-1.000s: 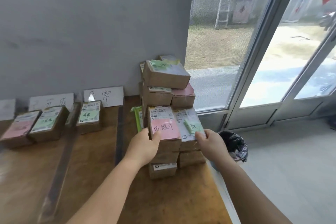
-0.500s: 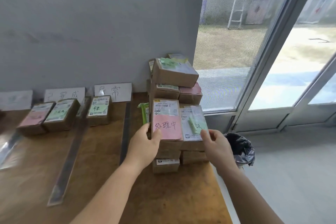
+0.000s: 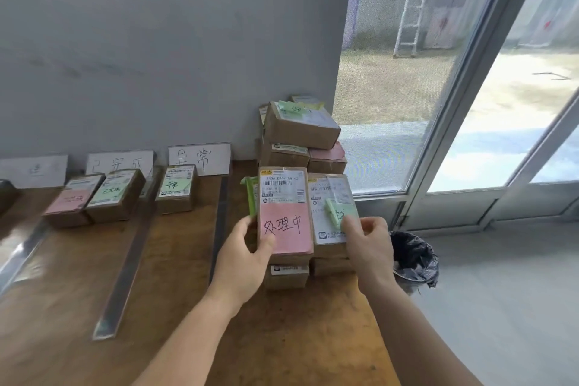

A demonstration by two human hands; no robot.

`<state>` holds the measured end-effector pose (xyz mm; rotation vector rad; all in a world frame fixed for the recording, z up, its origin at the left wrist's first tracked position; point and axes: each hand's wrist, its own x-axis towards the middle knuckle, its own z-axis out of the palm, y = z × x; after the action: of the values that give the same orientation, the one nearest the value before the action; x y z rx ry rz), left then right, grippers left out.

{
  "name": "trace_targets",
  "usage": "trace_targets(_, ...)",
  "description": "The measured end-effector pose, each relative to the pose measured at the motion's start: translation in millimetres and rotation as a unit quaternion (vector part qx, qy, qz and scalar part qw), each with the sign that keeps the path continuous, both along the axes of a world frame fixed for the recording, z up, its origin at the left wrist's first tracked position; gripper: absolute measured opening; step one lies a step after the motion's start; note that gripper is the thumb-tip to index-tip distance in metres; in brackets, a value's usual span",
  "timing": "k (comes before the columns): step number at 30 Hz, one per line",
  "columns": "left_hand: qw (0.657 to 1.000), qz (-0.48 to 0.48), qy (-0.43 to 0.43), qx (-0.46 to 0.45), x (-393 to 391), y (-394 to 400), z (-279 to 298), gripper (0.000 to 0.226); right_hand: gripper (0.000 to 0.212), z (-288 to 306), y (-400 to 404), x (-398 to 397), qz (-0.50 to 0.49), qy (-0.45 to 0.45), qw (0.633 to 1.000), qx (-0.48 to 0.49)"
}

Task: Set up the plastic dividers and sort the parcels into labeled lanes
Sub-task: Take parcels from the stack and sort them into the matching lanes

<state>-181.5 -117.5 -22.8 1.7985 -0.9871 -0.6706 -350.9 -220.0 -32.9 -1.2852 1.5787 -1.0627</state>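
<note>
A stack of cardboard parcels (image 3: 300,131) stands at the right end of the wooden table (image 3: 297,338). My left hand (image 3: 244,260) grips the front top parcel with a pink note (image 3: 285,216), thumb on the note. My right hand (image 3: 369,247) pinches the neighbouring parcel with a green note (image 3: 332,207) at its near corner. Three sorted parcels (image 3: 116,194) lie in lanes to the left. Clear plastic dividers (image 3: 125,276) run front to back between lanes. White paper lane labels (image 3: 200,158) lean against the wall.
A bin with a black bag (image 3: 413,257) sits on the floor just right of the table. Glass doors (image 3: 470,103) fill the right side. A grey wall backs the table. Another divider strip (image 3: 219,222) lies left of the stack.
Both hands have stayed at the top front parcels of the stack. My left thumb now lies further onto the pink note, and the camera view has shifted slightly right and closer.
</note>
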Motion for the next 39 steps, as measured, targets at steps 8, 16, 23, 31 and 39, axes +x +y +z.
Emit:
trace_targets(8, 0.999, 0.025, 0.004, -0.039, -2.1, 17.4, 7.2, 0.05, 0.063, 17.9, 14.4, 3.8, 0.057, -0.012, 0.998, -0.015)
trace_targets(16, 0.996, 0.049, -0.001, -0.075, 7.1, 44.3, 19.4, 0.049, 0.067, 35.4, 30.8, 24.4, 0.093, -0.045, 0.991, -0.081)
trace_targets(23, 0.993, 0.068, 0.007, -0.099, 44.1, 78.1, 36.2, 0.049, 0.065, 48.4, 53.1, 65.9, 0.137, -0.05, 0.982, -0.123)
trace_targets(31, 0.988, 0.092, 0.008, -0.124, 111.1, 154.9, 51.3, 0.048, 0.063, 60.6, 120.5, 142.8, 0.177, -0.096, 0.969, -0.145)
trace_targets(39, 0.981, 0.14, -0.032, -0.131, 197.6, 243.7, 51.4, 0.036, 0.061, 66.3, 209.5, 233.7, 0.206, -0.124, 0.96, -0.141)
